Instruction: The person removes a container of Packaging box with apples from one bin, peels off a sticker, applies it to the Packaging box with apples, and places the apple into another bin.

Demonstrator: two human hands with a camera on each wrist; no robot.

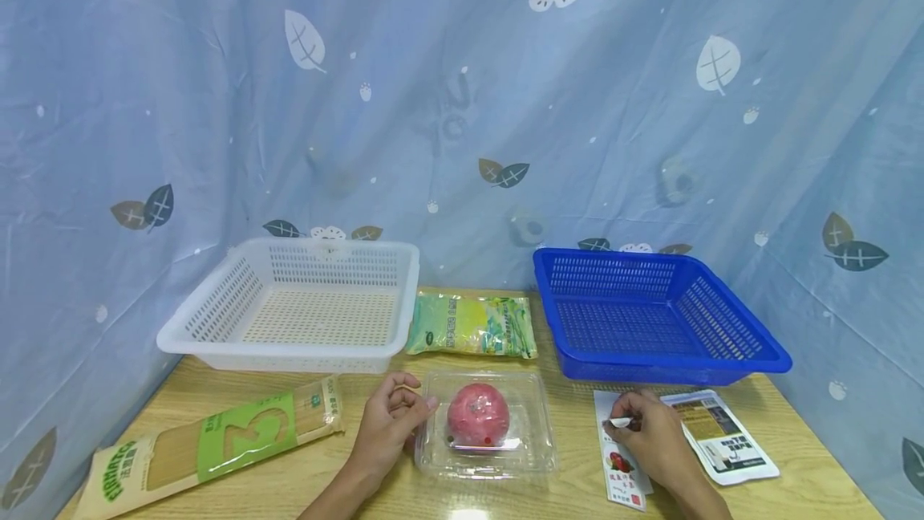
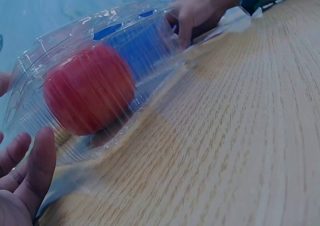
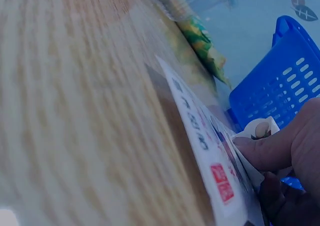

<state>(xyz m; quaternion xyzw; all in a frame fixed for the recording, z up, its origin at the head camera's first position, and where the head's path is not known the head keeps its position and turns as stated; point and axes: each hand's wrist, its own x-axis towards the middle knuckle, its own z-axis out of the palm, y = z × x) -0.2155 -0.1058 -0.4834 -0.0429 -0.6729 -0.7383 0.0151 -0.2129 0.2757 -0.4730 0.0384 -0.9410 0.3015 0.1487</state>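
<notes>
A clear plastic box [image 1: 543, 424] with its lid on contains a round red fruit [image 1: 478, 414], apple-like in the left wrist view. My left hand [image 1: 393, 420] is at the box's left side, thumb by its edge and fingers loosely bent, holding nothing. On the right, my right hand [image 1: 653, 436] pinches a small white sticker [image 1: 619, 422], its edge lifted over a printed sticker sheet [image 1: 625, 488] with red fruit pictures. The right wrist view shows the thumb on the sticker [image 3: 261, 128]; the other fingers are partly hidden. The sheet's near end tilts up off the table there.
A white basket [image 1: 289, 355] stands back left, a blue basket [image 1: 650, 367] back right. Between them lies a green-yellow packet [image 1: 472, 326]. A noodle pack [image 1: 216, 444] lies at the left, a white-edged pouch [image 1: 722, 436] right of my right hand.
</notes>
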